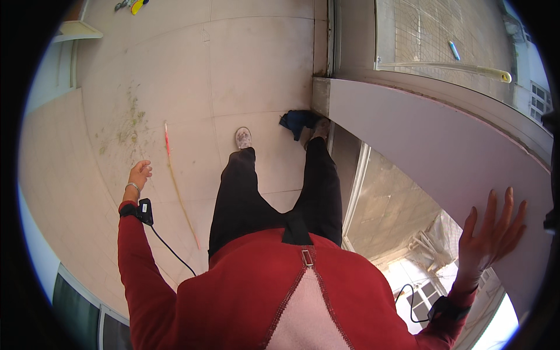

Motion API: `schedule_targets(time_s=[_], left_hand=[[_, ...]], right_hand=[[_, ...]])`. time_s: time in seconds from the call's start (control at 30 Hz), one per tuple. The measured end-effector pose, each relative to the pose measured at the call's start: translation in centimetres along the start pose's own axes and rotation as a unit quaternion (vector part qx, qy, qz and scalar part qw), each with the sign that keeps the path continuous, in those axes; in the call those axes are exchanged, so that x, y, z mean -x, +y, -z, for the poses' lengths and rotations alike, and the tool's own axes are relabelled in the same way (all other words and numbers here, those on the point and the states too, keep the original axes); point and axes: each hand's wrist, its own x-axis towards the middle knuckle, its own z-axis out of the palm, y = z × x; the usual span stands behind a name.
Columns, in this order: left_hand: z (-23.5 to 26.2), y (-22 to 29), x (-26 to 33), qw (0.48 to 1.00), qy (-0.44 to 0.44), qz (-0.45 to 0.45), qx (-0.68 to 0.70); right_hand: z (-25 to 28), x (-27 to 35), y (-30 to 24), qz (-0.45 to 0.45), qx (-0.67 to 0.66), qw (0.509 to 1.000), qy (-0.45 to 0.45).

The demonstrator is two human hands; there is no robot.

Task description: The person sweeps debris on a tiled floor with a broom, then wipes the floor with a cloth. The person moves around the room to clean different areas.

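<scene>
My left hand (140,174) hangs above the tiled floor at the left, its fingers loosely bent and apart, with nothing visible in it. Just beyond it, green plant scraps (134,119) are scattered over the tiles. To its right lies a long thin stick (174,178) with a red section near its far end. My right hand (493,233) is spread, with its fingers stretched out over the pale lilac wall (431,143) at the right. It appears to rest against that surface.
By my right foot a dark blue cloth (296,121) lies bunched at the wall's corner. Behind a window frame, wire mesh (423,35) and a blue object (454,51) show. A yellow item (138,6) sits at the far left. Below the wall is an opening with wooden pieces (429,248) beyond.
</scene>
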Motion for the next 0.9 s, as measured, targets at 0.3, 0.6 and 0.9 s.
schedule_targets(time_s=[0.3,0.6,0.9], left_hand=[[-1.0,-10.0,5.2,0.987,-0.033,0.154,-0.034],[0.3,-7.5,3.4,0.995,0.038,0.051,0.070],[-5.0,-2.6,-0.2,0.999,-0.050,0.005,0.014]], right_hand=[[0.6,-0.6,-1.2,0.009,-0.005,1.000,-0.017],[1.5,0.2,-0.8,0.009,-0.001,1.000,0.015],[1.0,-1.0,-1.7,0.032,-0.015,0.999,0.008]])
